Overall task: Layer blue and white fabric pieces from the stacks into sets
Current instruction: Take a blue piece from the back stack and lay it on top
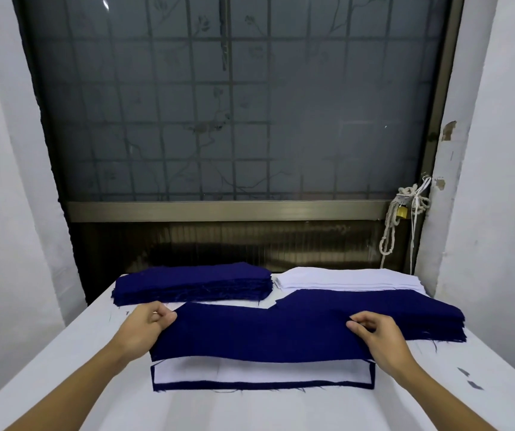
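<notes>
Fingers (165, 313) and thumb of the left hand (144, 328) are curled and pinch the left end of a dark blue fabric piece (265, 334). Behind that hand, at the back left of the white table (63, 384), lies a thick stack of blue pieces (194, 283). The held piece stretches across between the 2 hands, its near edge raised a little. Under it lies a white piece (250, 370), and that rests on another blue piece (250, 385), whose edge shows as a thin border along the front and right. The right hand (377, 337) pinches the right part of the held piece with bent fingers. At the back right sits a stack of white pieces (343, 279), and just in front of it a second blue stack (430, 321). The held piece's far edge meets this stack, and where one ends cannot be told. A rope (388, 231) and a padlock (402, 212) hang by the window frame (219, 209).
</notes>
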Available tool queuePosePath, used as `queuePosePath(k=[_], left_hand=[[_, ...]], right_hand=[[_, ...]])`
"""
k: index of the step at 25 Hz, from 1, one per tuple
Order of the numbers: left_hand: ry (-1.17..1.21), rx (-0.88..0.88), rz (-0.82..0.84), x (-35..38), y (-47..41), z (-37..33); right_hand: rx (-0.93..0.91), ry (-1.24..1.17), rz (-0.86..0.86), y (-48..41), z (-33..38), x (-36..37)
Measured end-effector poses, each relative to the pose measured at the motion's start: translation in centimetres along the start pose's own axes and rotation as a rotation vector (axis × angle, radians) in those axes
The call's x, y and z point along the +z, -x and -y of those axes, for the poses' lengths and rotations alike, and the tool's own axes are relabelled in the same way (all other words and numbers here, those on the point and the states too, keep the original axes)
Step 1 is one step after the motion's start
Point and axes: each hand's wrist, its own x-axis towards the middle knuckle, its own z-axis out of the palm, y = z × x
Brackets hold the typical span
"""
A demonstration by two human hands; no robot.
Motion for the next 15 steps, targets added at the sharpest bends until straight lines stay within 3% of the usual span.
queuePosePath(k=[4,10,15], left_hand=[[0.077,-0.083,-0.067,1.7,0.5,1.3],[-0.126,-0.077,-0.097,4.0,1.1,5.0],[-0.259,-0.106,-0.128,5.4,1.4,6.3]], right_hand=[[0.026,0.047,0.006,0.6,-1.6,0.2],[0.069,0.162,-0.003,1.4,-3.1,0.8],[0.078,0.279,-0.113,2.0,-3.1,1.7]])
